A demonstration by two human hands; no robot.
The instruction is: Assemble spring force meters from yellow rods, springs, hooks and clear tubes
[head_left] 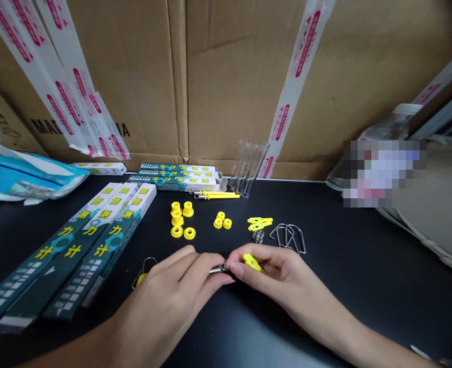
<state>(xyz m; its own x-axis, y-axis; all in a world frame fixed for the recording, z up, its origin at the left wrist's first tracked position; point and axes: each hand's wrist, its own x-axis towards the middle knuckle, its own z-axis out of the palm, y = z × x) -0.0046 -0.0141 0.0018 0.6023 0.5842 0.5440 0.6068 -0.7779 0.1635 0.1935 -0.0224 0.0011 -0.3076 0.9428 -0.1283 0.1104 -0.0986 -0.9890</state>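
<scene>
My left hand (176,278) is closed round a slim silver metal piece (217,269), whose end pokes out toward the other hand. Fingertips of my right hand (274,271) pinch close against that end. A flat yellow plastic piece (252,262) with holes is tucked in my right hand's curled fingers. Behind my left hand, a bent wire hook (149,263) with a bit of yellow shows, partly hidden. Just beyond the right hand lie small coil springs (258,236), several bent wire hooks (287,236) and matching flat yellow pieces (260,223).
Yellow collars (177,219) and smaller yellow caps (221,221) lie mid-table. Behind them are yellow rods (220,195), clear tubes (247,168) and stacked boxes (176,176). Long printed boxes (99,250) lie left; a grey bag (433,204) and a bottle (397,122) are right.
</scene>
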